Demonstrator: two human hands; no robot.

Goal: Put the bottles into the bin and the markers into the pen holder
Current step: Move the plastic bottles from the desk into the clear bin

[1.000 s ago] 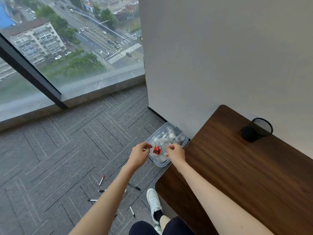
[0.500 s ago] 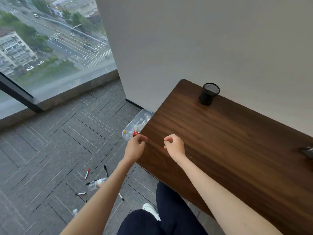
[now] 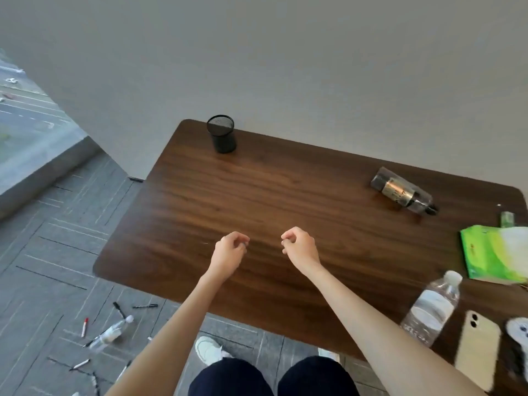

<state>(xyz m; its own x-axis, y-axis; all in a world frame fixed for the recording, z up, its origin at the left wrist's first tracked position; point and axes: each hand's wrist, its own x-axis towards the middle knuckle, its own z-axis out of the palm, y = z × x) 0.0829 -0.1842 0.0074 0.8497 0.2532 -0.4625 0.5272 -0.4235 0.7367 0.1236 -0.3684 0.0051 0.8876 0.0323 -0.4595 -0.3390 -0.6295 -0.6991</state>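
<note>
My left hand [image 3: 230, 251] and my right hand [image 3: 298, 247] hover side by side over the middle of the dark wooden table [image 3: 257, 190], fingers curled in to the thumbs, with nothing visible in either. The black mesh pen holder [image 3: 221, 134] stands upright at the table's far left corner. On the carpet to the left lie a clear bottle [image 3: 110, 334] on its side and several markers, among them a red-capped marker [image 3: 85, 327] and a black marker [image 3: 145, 306]. A clear water bottle [image 3: 433, 307] stands on the table at the right. The bin is out of view.
A dark bottle [image 3: 401, 192] lies on its side at the table's far right. A green packet [image 3: 494, 255], a pale phone [image 3: 477, 347] and a white furry thing [image 3: 518, 332] sit along the right edge. My shoes and knees are below the table's near edge.
The view has swung right from the bin on the floor to the table. Both hands left the bin and now hover over the tabletop, farther apart.
</note>
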